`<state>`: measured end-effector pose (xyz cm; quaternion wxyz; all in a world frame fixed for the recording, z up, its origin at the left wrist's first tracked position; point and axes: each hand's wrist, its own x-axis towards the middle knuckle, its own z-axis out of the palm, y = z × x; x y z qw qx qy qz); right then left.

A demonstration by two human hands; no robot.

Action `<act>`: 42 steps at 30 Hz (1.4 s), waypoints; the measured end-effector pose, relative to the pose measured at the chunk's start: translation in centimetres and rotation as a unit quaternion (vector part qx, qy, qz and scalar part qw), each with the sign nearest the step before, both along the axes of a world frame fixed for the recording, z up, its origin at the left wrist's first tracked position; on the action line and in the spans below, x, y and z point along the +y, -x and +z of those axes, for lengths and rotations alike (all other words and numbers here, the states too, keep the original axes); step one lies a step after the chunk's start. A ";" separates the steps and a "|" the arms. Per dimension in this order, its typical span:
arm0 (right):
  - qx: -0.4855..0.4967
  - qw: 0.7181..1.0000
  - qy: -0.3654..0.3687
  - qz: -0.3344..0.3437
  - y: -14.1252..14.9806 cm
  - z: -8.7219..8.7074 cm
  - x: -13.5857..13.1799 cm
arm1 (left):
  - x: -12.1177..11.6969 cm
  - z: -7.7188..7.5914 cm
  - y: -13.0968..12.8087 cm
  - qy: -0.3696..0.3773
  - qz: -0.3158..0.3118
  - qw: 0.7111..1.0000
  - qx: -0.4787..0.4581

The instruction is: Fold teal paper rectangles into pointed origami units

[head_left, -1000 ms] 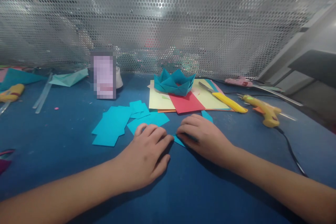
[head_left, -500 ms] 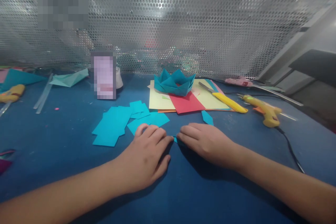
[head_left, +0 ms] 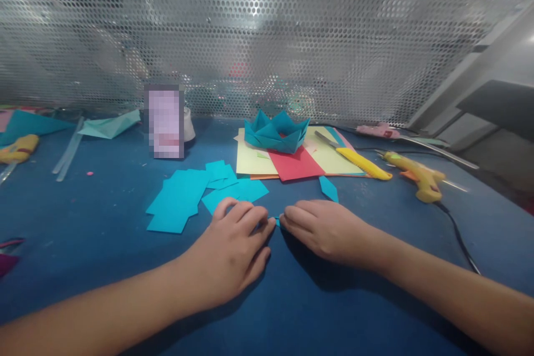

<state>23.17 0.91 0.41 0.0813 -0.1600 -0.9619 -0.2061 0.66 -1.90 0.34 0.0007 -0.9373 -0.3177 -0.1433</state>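
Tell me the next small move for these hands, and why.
Probably press the small blue paper flat with the right hand, letting the left hand steady it: the fingertips of both hands meet at it, and only a sliver shows between them, so a gentle press seems safer than lifting.

Dim lt w/ glare on perf. panel [head_left: 250, 39], soft shadow under R hand [head_left: 327, 232], pic slightly blurry.

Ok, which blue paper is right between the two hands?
The small blue piece between the left hand and the right hand, only a sliver showing. The flat blue sheets, loose folded piece and spiky blue crown are outside that gap.
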 end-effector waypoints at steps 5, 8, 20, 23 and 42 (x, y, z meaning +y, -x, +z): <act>-0.007 1.000 0.000 0.008 0.0 0.2 0.0 | -0.1 0.0 -0.1 0.006 0.000 1.000 0.011; 0.000 1.000 -0.001 0.011 -0.1 0.2 0.1 | -0.1 0.0 -0.1 0.006 0.001 1.000 0.007; 0.021 1.000 -0.001 0.000 -0.2 0.0 -0.1 | 0.0 0.3 -0.1 0.018 -0.005 1.000 -0.012; 0.014 1.000 0.000 0.004 -0.3 0.0 0.0 | 0.0 0.1 -0.2 0.014 -0.004 1.000 -0.021; 0.021 1.000 0.019 0.007 -0.1 0.3 0.1 | -0.1 0.4 -0.1 0.018 0.006 1.000 0.000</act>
